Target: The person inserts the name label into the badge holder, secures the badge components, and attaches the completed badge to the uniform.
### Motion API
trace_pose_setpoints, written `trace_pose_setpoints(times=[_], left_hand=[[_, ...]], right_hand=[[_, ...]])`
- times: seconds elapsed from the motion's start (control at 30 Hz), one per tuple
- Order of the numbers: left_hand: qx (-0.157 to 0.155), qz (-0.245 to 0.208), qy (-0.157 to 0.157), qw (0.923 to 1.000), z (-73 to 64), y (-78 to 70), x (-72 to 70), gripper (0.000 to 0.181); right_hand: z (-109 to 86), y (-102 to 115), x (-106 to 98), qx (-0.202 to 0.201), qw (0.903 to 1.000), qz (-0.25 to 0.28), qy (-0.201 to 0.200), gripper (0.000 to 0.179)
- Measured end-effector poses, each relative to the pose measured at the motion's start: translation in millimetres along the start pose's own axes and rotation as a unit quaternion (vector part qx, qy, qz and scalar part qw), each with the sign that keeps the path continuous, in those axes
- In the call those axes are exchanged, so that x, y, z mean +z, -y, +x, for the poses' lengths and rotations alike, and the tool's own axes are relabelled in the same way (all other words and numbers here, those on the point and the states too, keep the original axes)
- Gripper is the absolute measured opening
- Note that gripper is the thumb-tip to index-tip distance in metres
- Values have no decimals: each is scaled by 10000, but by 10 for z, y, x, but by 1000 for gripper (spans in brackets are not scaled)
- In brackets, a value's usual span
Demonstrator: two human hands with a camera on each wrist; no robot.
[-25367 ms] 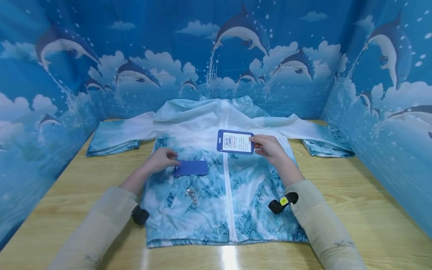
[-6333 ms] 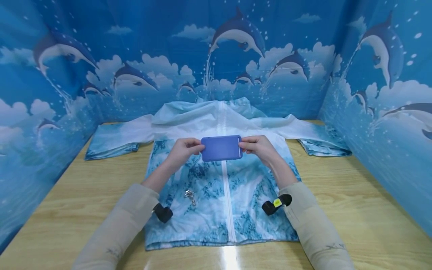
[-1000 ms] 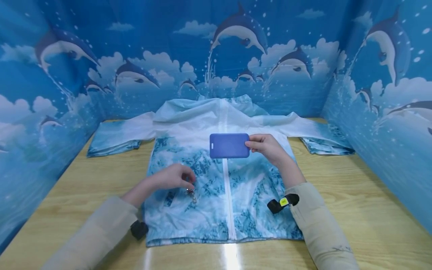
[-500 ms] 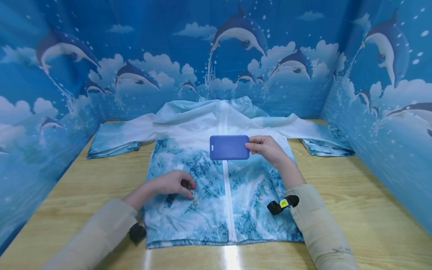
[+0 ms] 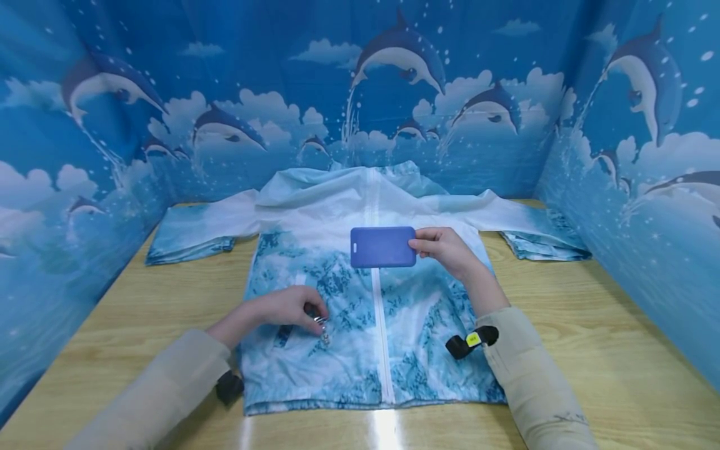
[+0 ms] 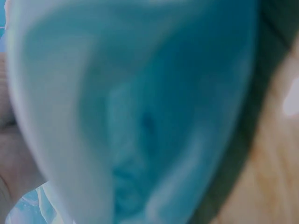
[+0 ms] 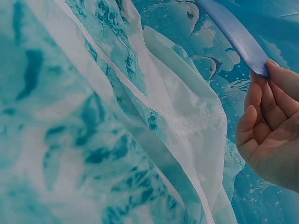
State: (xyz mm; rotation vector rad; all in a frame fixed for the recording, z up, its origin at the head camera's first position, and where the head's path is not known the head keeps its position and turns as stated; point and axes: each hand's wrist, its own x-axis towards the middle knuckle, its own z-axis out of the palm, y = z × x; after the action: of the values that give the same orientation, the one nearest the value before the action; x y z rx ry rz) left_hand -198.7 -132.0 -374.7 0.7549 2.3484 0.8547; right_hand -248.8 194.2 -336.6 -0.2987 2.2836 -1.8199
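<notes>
In the head view my right hand (image 5: 447, 250) pinches the right end of a blue ID card holder (image 5: 382, 247). Its plain back faces up and a small slot shows at its left end. The right wrist view shows the holder (image 7: 238, 37) edge-on between thumb and fingers. Lower left, my left hand (image 5: 295, 309) pinches a small silver metal clip (image 5: 322, 322) just over the jacket, its end hanging below the fingertips. A white and teal zip jacket (image 5: 326, 369) lies spread beneath both hands. Blurred teal cloth (image 6: 135, 112) hides most of the left wrist view.
Jacket sleeves reach left (image 5: 191, 228) and right (image 5: 545, 231), with their ends folded. The wooden table (image 5: 590, 325) shows on both sides. A dolphin-print curtain (image 5: 270, 62) encloses the back and sides.
Earlier, the holder lay in two parts, card showing; both hands then held it together. Now only the right hand holds it, and the left has come down and taken the metal clip.
</notes>
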Motion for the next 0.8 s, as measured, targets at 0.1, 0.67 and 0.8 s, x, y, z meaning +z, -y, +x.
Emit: trace_pose_setpoints(times=[0.1,0.67,0.8], left_hand=[[-20,60,23,10000,7,-17,4,22],[305,-311,108,9990,-1,24,19,5],[391,-350,-14,9986,-30,29,-2,8]], right_hand=[[6,-6,1,2,10000,2,0,37],[10,-23,-19,16,10000,-2,-42,38],[-6,-14,-24,22,10000,-6,-22,40]])
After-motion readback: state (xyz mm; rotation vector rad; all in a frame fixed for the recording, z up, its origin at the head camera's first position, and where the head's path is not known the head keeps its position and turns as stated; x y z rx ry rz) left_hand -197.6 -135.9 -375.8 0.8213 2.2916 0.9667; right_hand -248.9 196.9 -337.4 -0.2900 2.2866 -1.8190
